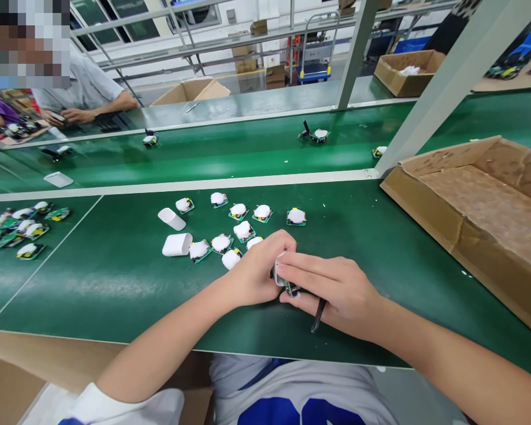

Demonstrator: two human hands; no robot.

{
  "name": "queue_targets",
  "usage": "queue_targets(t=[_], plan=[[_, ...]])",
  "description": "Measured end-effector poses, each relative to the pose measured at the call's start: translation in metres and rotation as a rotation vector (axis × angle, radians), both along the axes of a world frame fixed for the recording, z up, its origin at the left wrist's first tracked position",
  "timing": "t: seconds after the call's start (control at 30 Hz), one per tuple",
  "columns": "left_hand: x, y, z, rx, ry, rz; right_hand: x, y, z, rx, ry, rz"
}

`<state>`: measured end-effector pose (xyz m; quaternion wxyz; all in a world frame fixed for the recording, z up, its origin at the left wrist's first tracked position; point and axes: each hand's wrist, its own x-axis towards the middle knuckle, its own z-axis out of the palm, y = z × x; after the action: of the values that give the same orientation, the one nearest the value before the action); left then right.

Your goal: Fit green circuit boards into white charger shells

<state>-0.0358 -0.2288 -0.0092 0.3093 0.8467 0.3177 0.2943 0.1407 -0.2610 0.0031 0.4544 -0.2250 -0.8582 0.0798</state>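
My left hand (261, 268) is closed round a small white plastic case (280, 273), held just above the green table. My right hand (336, 289) presses its fingers on the same case and pinches a small green circuit board (291, 288) at its lower opening. A dark tool handle (318, 316) sticks out below my right fingers. Beyond my left hand lie several circuit boards topped with white pads, one of them apart at the right (296, 217). Two white empty cases, one lying nearer (176, 245) and one farther (171, 219), rest left of the boards.
An open cardboard box (451, 227) stands at the right. More boards (15, 227) are heaped at the far left. Behind a white rail (230, 183), a green conveyor belt (230, 156) carries a few parts. A person's hands (73, 115) hold something across the belt. Slanted metal posts (451, 94) rise at the right.
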Motion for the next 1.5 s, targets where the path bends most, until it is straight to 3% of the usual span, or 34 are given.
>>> queue_targets(t=[0.53,0.7,0.97,1.1,1.27,1.5], plan=[[0.005,-0.003,-0.001,-0.031,-0.07,0.008,-0.007,-0.003,-0.009,-0.003,0.124,-0.114],[0.008,-0.006,-0.001,-0.115,-0.066,0.018,-0.009,-0.006,-0.009,-0.081,0.163,-0.137],[0.01,-0.007,0.001,-0.286,-0.138,0.056,0.001,-0.012,0.012,-0.275,0.27,-0.137],[0.012,-0.006,0.004,-0.325,-0.185,0.061,0.009,-0.012,0.021,-0.202,0.229,-0.167],[0.011,-0.006,0.003,-0.313,-0.184,0.016,0.003,-0.005,0.013,-0.183,0.168,-0.076],[0.007,-0.006,0.001,-0.315,-0.096,0.015,-0.002,-0.003,0.007,-0.154,0.125,-0.117]])
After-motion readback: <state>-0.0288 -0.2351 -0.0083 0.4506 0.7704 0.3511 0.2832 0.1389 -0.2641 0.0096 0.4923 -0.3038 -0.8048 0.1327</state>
